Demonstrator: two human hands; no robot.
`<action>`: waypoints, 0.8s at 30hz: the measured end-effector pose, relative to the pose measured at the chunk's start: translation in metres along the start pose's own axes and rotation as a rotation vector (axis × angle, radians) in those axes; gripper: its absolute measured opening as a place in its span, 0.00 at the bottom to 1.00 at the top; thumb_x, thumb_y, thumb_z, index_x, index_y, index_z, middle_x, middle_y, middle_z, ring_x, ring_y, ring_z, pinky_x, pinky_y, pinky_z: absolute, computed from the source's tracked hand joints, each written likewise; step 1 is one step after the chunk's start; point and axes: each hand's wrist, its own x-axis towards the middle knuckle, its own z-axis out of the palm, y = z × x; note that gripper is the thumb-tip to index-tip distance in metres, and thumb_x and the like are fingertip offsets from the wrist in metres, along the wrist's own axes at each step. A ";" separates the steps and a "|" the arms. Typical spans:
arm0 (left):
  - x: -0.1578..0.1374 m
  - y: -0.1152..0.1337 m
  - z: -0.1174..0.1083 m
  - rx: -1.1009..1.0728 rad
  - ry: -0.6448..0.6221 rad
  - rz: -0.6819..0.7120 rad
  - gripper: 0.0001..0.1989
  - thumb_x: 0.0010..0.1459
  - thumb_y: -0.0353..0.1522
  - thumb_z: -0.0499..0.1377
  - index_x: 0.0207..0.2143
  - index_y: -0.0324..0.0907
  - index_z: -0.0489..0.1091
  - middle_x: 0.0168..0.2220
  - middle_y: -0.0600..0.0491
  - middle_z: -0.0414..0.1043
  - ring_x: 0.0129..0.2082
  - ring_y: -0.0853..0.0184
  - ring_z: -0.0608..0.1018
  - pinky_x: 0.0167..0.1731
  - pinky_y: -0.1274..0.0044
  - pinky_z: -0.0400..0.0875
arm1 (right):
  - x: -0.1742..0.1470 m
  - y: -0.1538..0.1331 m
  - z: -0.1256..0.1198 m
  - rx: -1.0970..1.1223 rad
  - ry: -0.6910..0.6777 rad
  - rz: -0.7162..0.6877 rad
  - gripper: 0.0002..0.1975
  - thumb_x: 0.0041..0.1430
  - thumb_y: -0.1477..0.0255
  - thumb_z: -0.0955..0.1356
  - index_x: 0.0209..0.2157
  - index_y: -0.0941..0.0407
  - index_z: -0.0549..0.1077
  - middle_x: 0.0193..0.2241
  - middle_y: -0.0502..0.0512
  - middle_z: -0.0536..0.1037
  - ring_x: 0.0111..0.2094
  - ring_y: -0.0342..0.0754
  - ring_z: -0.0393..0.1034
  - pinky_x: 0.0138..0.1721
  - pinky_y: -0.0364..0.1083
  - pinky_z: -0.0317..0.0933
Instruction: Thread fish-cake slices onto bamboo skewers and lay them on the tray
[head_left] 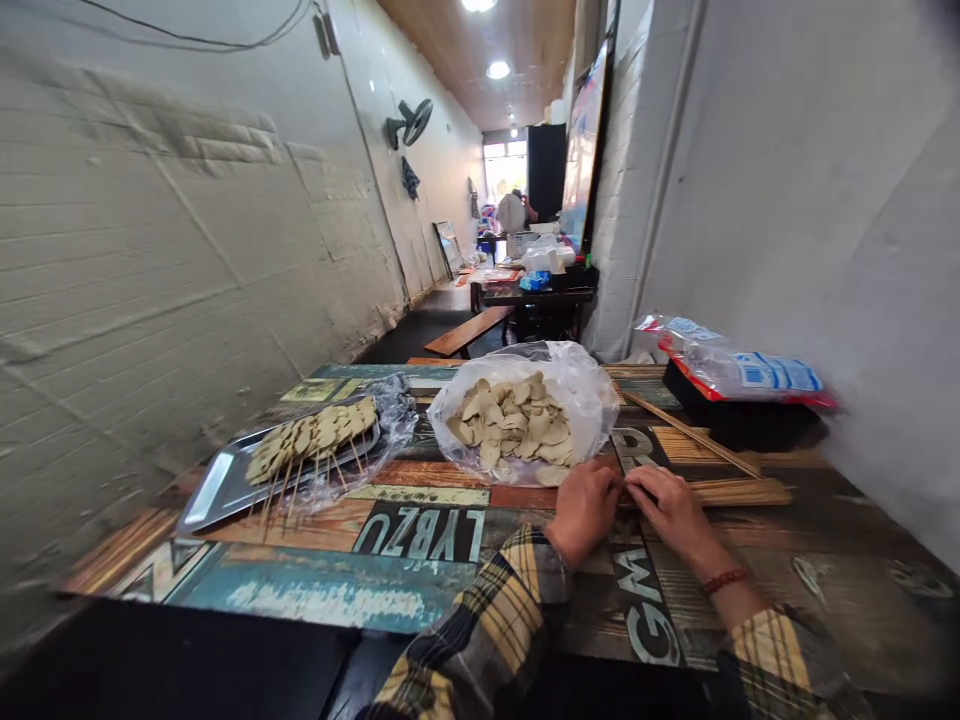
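Observation:
My left hand [589, 510] is closed just in front of an open clear plastic bag [592, 400] heaped with flat, beige-brown slices [517, 420]. Close beside it, my right hand [669, 512] has its thumb and fingers pinched together, fingertips nearly meeting those of the left. Whatever either hand grips is too small or hidden to make out. A bundle of thin wooden sticks [742, 492] lies on the table just right of my right hand. To the left, a metal tray [217, 490] bears several skewers threaded with similar slices [315, 440], their bare stick ends pointing toward me.
The patterned wooden table [315, 590] runs between two pale walls. More long sticks [694, 430] lie slanted near a black container [720, 405] topped with red-and-blue plastic packaging [780, 372]. Farther back are a bench [469, 332], a cluttered dark table [536, 296] and a person partly seen.

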 end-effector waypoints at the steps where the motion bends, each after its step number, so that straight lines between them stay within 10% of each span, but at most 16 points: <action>1: 0.000 0.000 0.000 0.022 -0.006 -0.001 0.09 0.61 0.32 0.53 0.34 0.41 0.73 0.37 0.47 0.72 0.39 0.61 0.73 0.38 0.72 0.65 | -0.001 0.001 0.001 -0.005 -0.003 -0.009 0.12 0.65 0.66 0.60 0.35 0.52 0.74 0.39 0.57 0.79 0.42 0.52 0.71 0.43 0.50 0.61; 13: -0.036 -0.031 -0.063 0.131 0.084 -0.109 0.10 0.61 0.31 0.52 0.28 0.42 0.68 0.34 0.49 0.70 0.35 0.65 0.71 0.34 0.75 0.62 | -0.006 0.006 0.007 -0.113 -0.019 -0.005 0.10 0.62 0.63 0.63 0.39 0.52 0.72 0.39 0.54 0.79 0.42 0.53 0.72 0.41 0.50 0.60; 24: -0.110 -0.099 -0.176 -0.564 0.398 -0.448 0.16 0.52 0.46 0.61 0.29 0.42 0.67 0.23 0.59 0.62 0.23 0.71 0.63 0.23 0.80 0.58 | 0.005 -0.023 -0.013 -0.178 0.004 0.049 0.14 0.59 0.63 0.68 0.45 0.54 0.72 0.42 0.55 0.78 0.45 0.51 0.70 0.46 0.48 0.58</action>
